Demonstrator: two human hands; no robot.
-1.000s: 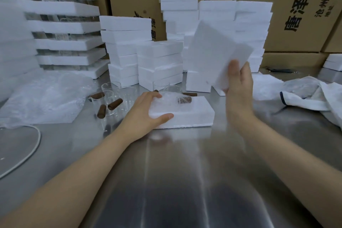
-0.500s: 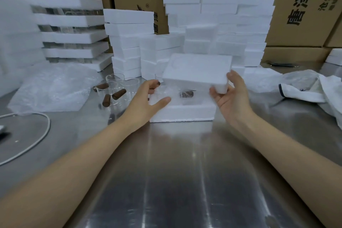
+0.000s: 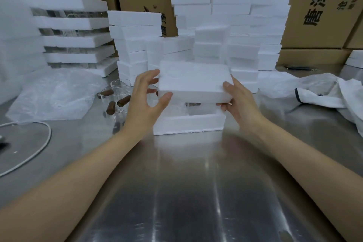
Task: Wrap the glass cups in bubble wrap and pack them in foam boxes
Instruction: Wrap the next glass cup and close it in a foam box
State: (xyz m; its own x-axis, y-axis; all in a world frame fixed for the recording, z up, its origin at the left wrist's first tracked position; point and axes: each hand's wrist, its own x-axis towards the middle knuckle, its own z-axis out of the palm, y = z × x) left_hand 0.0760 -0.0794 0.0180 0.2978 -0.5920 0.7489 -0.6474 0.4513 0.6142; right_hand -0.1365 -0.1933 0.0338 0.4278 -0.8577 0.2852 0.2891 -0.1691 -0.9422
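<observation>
Far left of the foam base (image 3: pixel 188 124): a white cable (image 3: pixel 42 139) looped on the steel surface (image 3: pixel 186 192). Left of the base and a little further back: a crumpled sheet of bubble wrap (image 3: pixel 53 94), lying flat. Far back-left of the base: foam trays (image 3: pixel 74 41) in a tall stack, clear glassware between the layers. Just left of the base: a cluster of bare glass cups (image 3: pixel 120 86), with brown cylindrical pieces (image 3: pixel 123 101) among them.

Left grip (image 3: pixel 145 102): spread wide, above the base's left end. Thumb tip against the near left corner of the foam lid (image 3: pixel 193 82), fingers fanned toward its far edge; contact of those fingers impossible to tell.

Lid level in the air directly above the base, apart from it, with a gap between. Base flat on the surface, open side up. Inside the base, seen through the gap: a wrapped cup (image 3: pixel 191 105), only partly visible, with a dark brown piece showing.

Right grip (image 3: pixel 239 102): pinching the lid's right end, above the base's right end, thumb on top, fingers curled underneath.

Behind the base: stacks of white foam boxes (image 3: pixel 235 35). Well to the right of the base: a crumpled white cloth (image 3: pixel 334 94) on the surface. Furthest back behind the base: cardboard cartons (image 3: pixel 314 15) printed with black characters.
</observation>
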